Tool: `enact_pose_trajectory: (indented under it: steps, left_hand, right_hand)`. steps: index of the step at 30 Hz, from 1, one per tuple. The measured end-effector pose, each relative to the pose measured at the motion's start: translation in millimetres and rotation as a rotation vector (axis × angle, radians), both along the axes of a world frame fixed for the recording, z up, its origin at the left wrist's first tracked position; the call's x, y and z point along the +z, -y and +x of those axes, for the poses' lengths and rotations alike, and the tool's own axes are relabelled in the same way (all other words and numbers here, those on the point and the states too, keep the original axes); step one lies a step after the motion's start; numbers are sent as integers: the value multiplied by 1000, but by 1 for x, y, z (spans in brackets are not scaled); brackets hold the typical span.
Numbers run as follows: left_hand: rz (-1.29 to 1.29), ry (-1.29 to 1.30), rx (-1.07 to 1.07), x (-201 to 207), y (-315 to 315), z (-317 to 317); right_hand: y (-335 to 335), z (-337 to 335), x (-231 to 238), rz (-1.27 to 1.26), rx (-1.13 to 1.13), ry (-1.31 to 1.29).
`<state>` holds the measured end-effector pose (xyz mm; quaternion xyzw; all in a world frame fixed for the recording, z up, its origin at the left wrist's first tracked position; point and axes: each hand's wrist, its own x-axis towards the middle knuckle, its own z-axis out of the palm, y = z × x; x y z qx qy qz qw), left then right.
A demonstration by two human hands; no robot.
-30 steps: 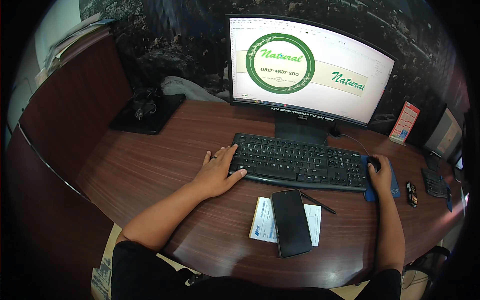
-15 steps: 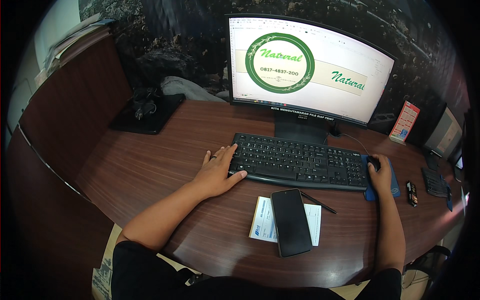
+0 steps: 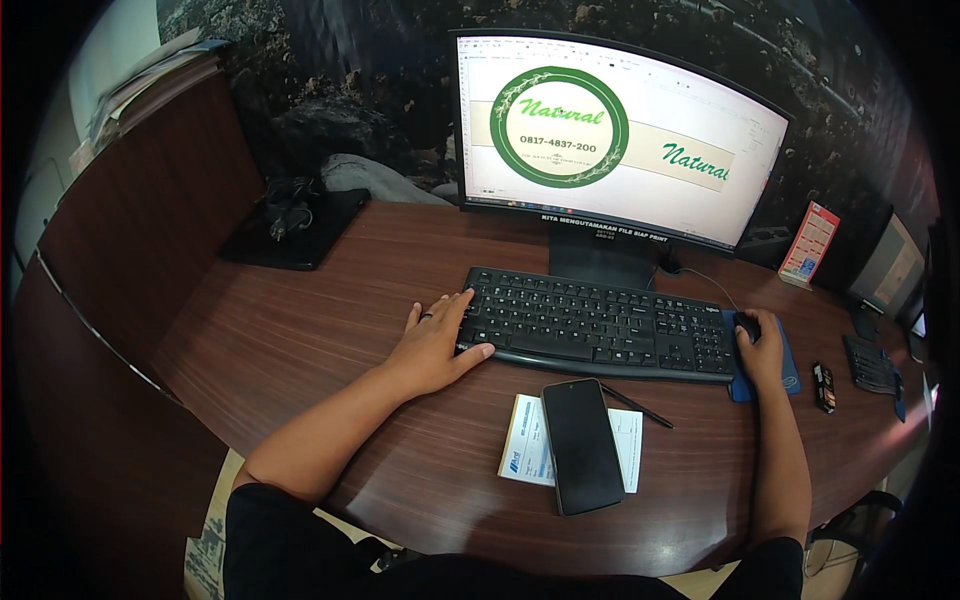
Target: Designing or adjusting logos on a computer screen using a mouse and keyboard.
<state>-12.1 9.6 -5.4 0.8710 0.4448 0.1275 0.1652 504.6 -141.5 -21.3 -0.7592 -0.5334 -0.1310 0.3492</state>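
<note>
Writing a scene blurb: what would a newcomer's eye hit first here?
Probably the bright monitor behind the keyboard, with a round green design on its left half. Next, the left hand at the keyboard's left end, the right hand on the mouse. Nearer, a dark phone lies across white paper.

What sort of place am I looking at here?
Likely an office workspace: a computer monitor showing a green circular design, a black keyboard in front of it, and a standing desk calendar to the right.
</note>
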Motion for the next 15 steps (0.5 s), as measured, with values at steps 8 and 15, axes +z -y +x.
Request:
enact_pose_trajectory:
  steps: [8, 15]
  left_hand:
    - [2, 11, 0, -1, 1, 1]
    - [23, 12, -5, -2, 0, 0]
  right_hand:
    - [0, 6, -4, 1, -5, -12]
    - [-1, 4, -3, 14, 7, -29]
